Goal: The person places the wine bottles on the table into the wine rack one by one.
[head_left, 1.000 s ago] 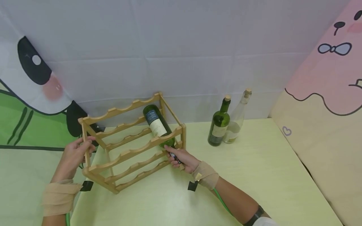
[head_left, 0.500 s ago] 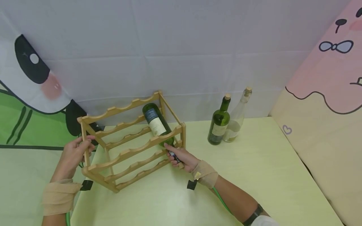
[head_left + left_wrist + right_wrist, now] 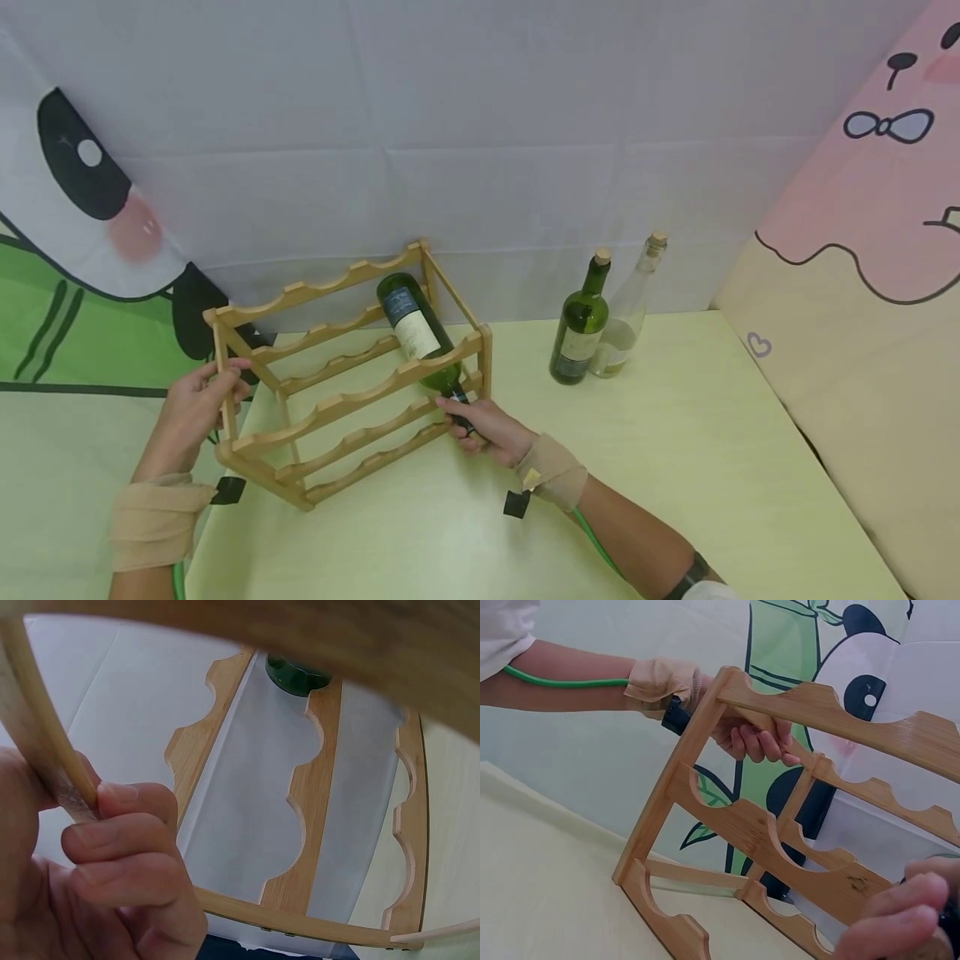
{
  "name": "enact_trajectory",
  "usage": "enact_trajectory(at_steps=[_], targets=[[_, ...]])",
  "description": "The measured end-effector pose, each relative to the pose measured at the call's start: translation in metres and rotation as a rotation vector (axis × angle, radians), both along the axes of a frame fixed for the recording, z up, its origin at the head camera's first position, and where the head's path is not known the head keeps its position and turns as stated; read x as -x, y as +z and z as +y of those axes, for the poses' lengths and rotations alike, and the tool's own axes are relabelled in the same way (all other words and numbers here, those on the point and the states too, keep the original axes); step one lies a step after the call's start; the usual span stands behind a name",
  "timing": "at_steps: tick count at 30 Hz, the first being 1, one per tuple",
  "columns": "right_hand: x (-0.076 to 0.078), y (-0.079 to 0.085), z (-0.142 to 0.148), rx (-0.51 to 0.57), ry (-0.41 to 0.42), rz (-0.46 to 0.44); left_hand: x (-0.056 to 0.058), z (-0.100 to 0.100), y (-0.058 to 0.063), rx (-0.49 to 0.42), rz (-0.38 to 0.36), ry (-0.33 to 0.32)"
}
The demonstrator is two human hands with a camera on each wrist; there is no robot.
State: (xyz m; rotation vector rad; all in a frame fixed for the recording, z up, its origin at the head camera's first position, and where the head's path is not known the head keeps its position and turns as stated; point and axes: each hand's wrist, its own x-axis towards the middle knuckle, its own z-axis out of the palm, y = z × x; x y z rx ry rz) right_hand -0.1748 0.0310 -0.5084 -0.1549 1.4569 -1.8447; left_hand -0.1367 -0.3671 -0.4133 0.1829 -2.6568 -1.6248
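Pale-green table (image 3: 675, 467) under wooden rack (image 3: 333, 410), grey backdrop (image 3: 480, 92), cartoon-printed hangings (image 3: 862, 200)

Btl (image 3: 415, 331) in rack (image 3: 330, 412), 2 btls (image 3: 580, 335) on tbl (image 3: 712, 433) to R.

The racked bottle (image 3: 430, 315) is green, its label (image 3: 417, 336) blue and cream, the rack (image 3: 337, 411) tan.

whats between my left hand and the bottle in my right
In the head view, the wooden rack, its notches there unfilled, lies between the left hand and the green bottle.
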Motion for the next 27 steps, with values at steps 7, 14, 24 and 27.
enact_trajectory(at_steps=[7, 14, 24, 27], targets=[[-0.0044, 0.0009, -0.0018, 0.077, -0.014, -0.011, -0.0003, -0.0002, 0.0000, -0.022, 0.000, -0.006], [-0.0029, -0.0001, -0.0044, 0.095, -0.019, -0.029, 0.0000, -0.0005, -0.0010, -0.021, -0.002, 0.001], [0.0034, -0.0007, -0.0082, 0.121, -0.042, -0.063, 0.0009, -0.0020, -0.0019, -0.021, 0.005, -0.001], [0.0047, -0.0002, -0.0085, 0.121, -0.040, -0.053, 0.0013, -0.0014, -0.0013, -0.008, 0.003, 0.003]])
